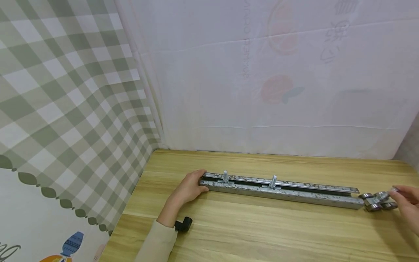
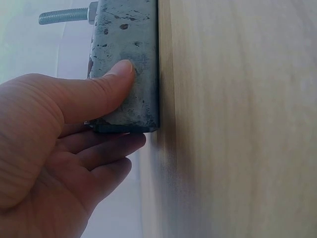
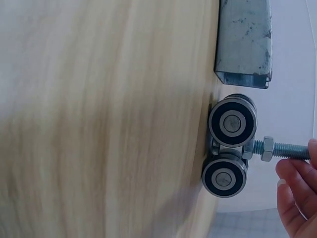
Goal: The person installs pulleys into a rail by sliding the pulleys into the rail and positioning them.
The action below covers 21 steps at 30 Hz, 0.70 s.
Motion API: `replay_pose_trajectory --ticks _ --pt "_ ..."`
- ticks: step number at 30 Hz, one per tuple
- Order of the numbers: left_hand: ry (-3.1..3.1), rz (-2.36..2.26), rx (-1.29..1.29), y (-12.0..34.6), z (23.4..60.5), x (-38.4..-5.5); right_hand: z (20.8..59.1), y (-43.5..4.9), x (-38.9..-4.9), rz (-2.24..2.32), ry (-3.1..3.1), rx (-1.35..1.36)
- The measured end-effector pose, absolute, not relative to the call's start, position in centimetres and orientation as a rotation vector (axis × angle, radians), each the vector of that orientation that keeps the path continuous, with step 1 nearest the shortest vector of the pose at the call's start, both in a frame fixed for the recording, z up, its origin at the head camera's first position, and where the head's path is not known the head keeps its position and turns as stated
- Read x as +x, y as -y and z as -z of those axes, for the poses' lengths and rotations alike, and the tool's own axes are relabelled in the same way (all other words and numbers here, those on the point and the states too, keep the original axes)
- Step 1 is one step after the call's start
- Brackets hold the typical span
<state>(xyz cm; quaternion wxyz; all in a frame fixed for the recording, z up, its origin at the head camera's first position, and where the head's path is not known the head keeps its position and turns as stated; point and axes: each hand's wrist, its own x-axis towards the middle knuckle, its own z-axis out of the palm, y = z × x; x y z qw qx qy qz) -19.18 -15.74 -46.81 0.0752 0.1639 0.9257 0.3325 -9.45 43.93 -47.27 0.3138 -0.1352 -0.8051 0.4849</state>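
A long scuffed metal channel rail lies on the table with its slot facing up. Two threaded bolts, a left one and a right one, stand up through the slot. My left hand grips the rail's left end; in the left wrist view the thumb presses its side wall. At the opposite end, my right hand pinches the upright bolt of a wheeled roller trolley. Its wheels are at the table surface, just outside the rail's open end.
The wood-grain table runs back to a white printed sheet. Green checked cloth hangs on the left. A black fitting sits at my left wrist.
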Motion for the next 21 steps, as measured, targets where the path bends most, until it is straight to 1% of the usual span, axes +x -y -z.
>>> replay_pose_trajectory --ticks 4,9,21 --pt "-2.777 -0.999 0.493 15.7 46.9 -19.2 46.5 -43.0 -9.6 -1.271 2.127 -0.447" --pt "-2.782 -0.998 0.497 15.7 47.0 -19.2 46.1 -42.3 -9.8 -1.246 2.141 -0.499" --pt "-2.782 -1.009 0.513 15.8 47.0 -19.3 46.1 -41.9 -10.1 -1.312 2.115 -0.447"
